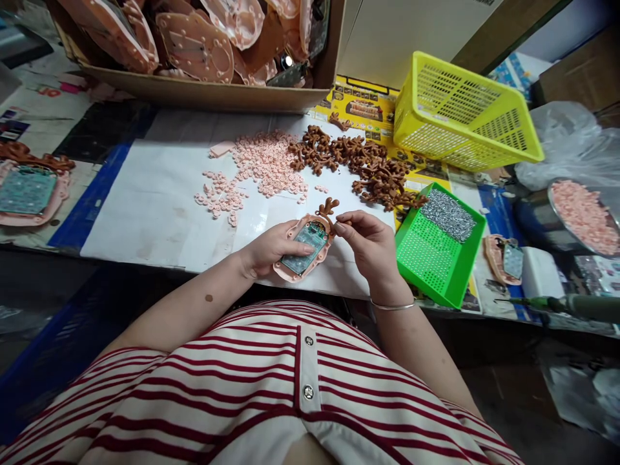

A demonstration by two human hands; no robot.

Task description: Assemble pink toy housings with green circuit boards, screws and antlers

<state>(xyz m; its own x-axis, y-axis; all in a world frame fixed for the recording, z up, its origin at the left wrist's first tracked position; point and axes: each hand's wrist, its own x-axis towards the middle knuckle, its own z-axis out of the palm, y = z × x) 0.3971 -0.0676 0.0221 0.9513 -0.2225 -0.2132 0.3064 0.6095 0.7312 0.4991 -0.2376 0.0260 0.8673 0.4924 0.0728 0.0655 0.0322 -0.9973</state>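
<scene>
The left hand [271,250] is closed around the lower left side of a pink casing [314,263], its thumb pressed flat over the circuit board [310,236] inside. The casing is held tilted above the front edge of the desk [159,213], just in front of the person's striped shirt [242,381]. A brown antler piece [327,206] stands out from the casing's top. The right hand [372,244] has thumb and forefinger pinched on a small brown part [349,223] at the upper right rim; the fingers cover most of it. Beyond the hands, a heap of small pink pieces [266,166] lies beside a heap of brown antlers [363,158]. A green basket [431,258] holding silvery screws [448,216] sits near the right hand, with a yellow basket [465,116] behind it. A cardboard box [203,94] of pink shells [196,48] stands at the back.
</scene>
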